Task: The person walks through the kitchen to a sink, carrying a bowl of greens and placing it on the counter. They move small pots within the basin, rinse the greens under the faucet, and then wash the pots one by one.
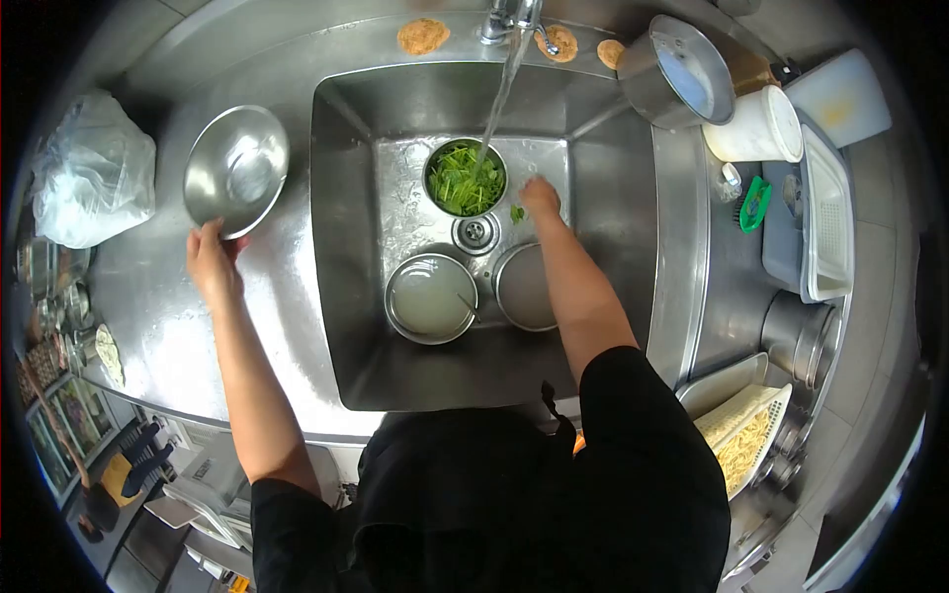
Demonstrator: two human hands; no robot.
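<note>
My left hand grips the near rim of a shiny metal bowl, which is tilted over the counter left of the sink. In the sink, my right hand is closed, and I cannot make out what is in its fingers. Just beside it is a small bit of green leaf. To its left stands a round metal pot of cut green leaves, with water running into it from the faucet. Nearer me are a bowl of cloudy water and another round vessel, partly hidden by my right forearm.
The deep steel sink has a drain in its floor. A plastic bag sits far left. Along the right stand a metal pot, a white tub, a green brush and a basket of pale strips. A person is at lower left.
</note>
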